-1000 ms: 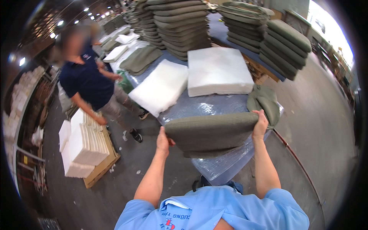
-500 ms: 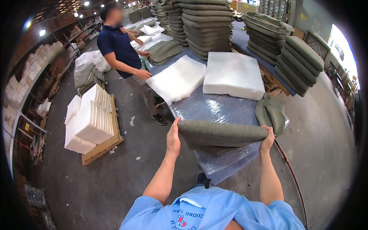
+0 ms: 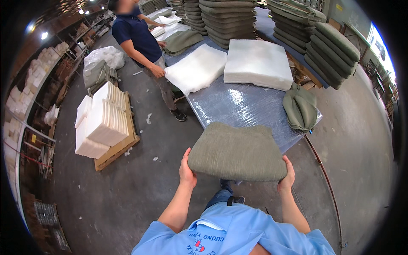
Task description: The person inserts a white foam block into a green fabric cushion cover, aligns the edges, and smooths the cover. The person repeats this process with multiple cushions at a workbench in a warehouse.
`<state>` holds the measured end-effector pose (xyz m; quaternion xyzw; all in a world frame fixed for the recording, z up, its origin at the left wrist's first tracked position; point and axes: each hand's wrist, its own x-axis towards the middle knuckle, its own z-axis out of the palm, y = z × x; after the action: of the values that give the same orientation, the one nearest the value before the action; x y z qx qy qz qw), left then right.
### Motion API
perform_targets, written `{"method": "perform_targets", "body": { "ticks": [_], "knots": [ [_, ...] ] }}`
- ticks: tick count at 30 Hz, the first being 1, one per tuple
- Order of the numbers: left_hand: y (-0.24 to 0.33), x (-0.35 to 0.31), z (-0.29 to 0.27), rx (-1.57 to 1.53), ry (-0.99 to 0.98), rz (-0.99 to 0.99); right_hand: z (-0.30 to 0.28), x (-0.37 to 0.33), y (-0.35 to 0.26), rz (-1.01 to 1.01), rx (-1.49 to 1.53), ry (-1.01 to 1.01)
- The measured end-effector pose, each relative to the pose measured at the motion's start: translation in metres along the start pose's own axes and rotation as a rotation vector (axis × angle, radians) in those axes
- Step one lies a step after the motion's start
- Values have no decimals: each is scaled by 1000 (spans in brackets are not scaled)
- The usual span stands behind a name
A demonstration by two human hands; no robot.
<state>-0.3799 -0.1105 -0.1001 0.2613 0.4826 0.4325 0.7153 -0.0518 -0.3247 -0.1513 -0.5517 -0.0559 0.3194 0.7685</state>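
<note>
Olive cushion (image 3: 237,152), gripped at its two near corners by the fingers of the left hand (image 3: 187,169) and right hand (image 3: 287,178), looks soft, light, bulky; it hangs over the wrapped counter's (image 3: 242,106) near edge, white foam pads (image 3: 258,63) beyond.

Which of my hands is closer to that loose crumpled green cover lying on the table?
Right. The right hand grips the cushion at its right corner, below the crumpled green cover; the left hand holds the far left corner.
</note>
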Motion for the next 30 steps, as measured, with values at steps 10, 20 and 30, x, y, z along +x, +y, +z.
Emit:
{"method": "perform_targets", "body": {
  "ticks": [10,20,30],
  "knots": [
    [-51,-38,-40,-119,44,-190,-24,-29,-2,320,-127,67],
    [0,7,-12,670,-25,318,32,15,-63,143,-357,-118],
    [43,55,6,829,-203,212,66,40,-105,299,-483,-115]
  ]
}}
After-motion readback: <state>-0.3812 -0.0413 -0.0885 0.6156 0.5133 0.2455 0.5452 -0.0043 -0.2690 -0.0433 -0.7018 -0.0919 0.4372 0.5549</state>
